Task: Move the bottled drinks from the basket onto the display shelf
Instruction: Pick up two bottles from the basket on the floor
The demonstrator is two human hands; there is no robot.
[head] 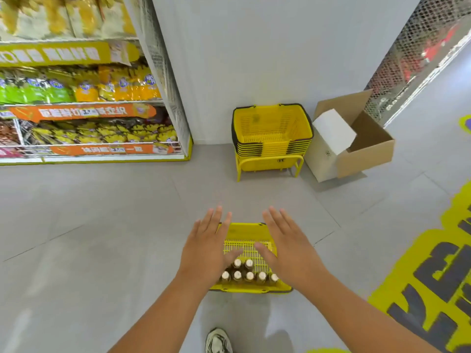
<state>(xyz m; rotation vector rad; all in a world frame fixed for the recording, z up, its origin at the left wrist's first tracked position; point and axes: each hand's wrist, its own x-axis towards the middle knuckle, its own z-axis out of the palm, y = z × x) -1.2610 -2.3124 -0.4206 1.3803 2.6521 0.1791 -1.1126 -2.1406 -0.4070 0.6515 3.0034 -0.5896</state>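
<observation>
- The step in hand looks like the very start — the reach down toward the yellow basket (248, 240), which sits on the grey floor (102, 225) directly below the person, with nothing lifted yet.
- The bottled drinks (249, 276) stand upright in the near end of the basket; seven pale caps show in two rows, and the far end of the basket shows only bare grid.
- The left hand (206, 248) hangs over the basket's left side with its fingers (215, 220) straight and spread, holding nothing; its thumb points in over the grid near the back row of caps.
- The right hand (288, 248) mirrors it over the right side — fingers (276, 220) released and splayed, nothing in the palm.
- Whether either hand touches the basket cannot be told from this view; both appear to hover above it.
- The display shelf (84, 103) stands well apart to the left, its tiers stocked with snack packets; no free bottle slot is visible from here.
- The next move, as I judge it, calls for lowering the hands, curling the fingers round bottle necks or bodies, and lifting straight up so neighbouring bottles are not toppled — then turning left toward the shelf.
- A stack of yellow baskets (272, 128) and an open cardboard box (356, 143) sit by the far wall, clear of the reach.
</observation>
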